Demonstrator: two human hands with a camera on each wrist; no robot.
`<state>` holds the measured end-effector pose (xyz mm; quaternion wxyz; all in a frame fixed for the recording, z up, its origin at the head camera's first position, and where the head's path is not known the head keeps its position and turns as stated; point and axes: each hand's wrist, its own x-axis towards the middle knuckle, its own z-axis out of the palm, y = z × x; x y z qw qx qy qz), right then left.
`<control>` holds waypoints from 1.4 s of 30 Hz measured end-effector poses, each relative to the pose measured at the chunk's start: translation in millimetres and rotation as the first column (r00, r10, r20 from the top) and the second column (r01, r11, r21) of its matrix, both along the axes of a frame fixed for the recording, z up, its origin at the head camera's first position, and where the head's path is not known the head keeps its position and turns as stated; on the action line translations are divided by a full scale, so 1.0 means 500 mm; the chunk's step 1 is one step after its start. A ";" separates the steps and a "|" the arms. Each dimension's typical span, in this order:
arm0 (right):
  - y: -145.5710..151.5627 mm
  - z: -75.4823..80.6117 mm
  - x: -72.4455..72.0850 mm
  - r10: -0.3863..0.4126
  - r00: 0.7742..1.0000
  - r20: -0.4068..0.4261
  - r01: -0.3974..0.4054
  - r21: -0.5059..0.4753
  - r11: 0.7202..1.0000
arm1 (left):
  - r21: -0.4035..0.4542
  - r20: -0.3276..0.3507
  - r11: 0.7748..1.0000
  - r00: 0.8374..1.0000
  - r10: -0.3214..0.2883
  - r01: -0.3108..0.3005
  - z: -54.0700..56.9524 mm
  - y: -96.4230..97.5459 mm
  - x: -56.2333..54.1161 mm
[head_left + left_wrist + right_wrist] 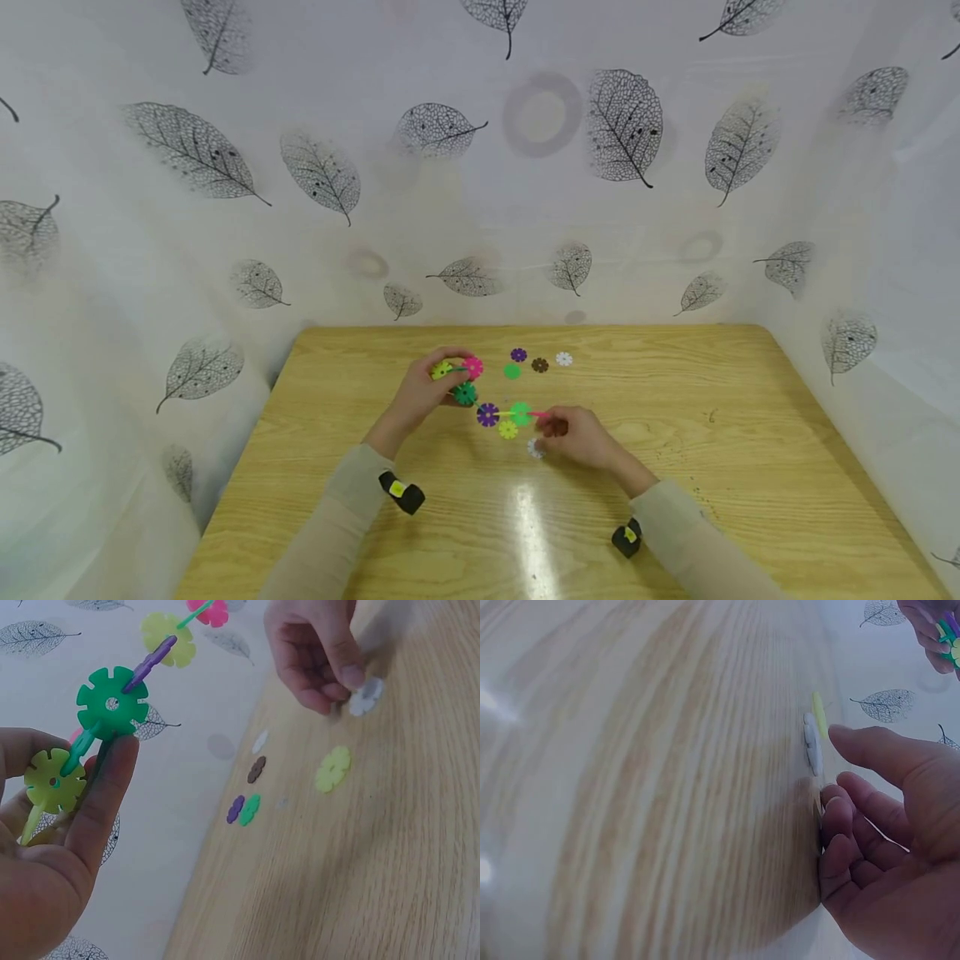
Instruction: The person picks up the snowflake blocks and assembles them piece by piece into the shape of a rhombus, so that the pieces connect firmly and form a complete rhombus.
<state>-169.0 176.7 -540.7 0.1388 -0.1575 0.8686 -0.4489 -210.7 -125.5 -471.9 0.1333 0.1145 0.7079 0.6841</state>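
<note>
Right fingers (877,802) bent near a white disc (813,744) — yellow disc (819,714) beside it, wooden tabletop (667,787)

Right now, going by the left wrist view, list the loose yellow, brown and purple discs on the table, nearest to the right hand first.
From the right hand:
1. Yellow disc, on its own.
2. Brown disc, toward the table's back edge.
3. Purple disc, beside the green disc.

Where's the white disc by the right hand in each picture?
Head: the white disc is below centre, slightly right, beside the right hand.
Left wrist: white disc, upper right.
Right wrist: white disc, right of centre, above the middle.
Shared landmark: the loose yellow disc near it.
</note>
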 end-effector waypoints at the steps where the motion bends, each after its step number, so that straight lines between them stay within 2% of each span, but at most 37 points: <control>1: 0.000 -0.001 0.000 0.001 1.000 0.001 -0.001 0.004 1.000 | 0.001 0.000 1.000 1.000 -0.001 0.001 0.000 0.000 0.000; 17: -0.008 0.005 0.005 0.009 0.999 -0.044 -0.006 0.067 0.998 | 0.020 -0.007 1.000 1.000 -0.020 0.020 0.000 -0.003 0.001; 33: -0.005 0.003 0.000 0.007 0.999 -0.047 -0.005 0.040 0.999 | 0.018 -0.016 0.999 0.999 -0.041 0.041 0.001 0.002 0.003; 42: 0.002 0.016 -0.012 -0.034 0.999 0.005 0.034 0.005 0.999 | -0.014 -0.010 0.999 0.999 -0.038 0.038 -0.004 0.009 0.000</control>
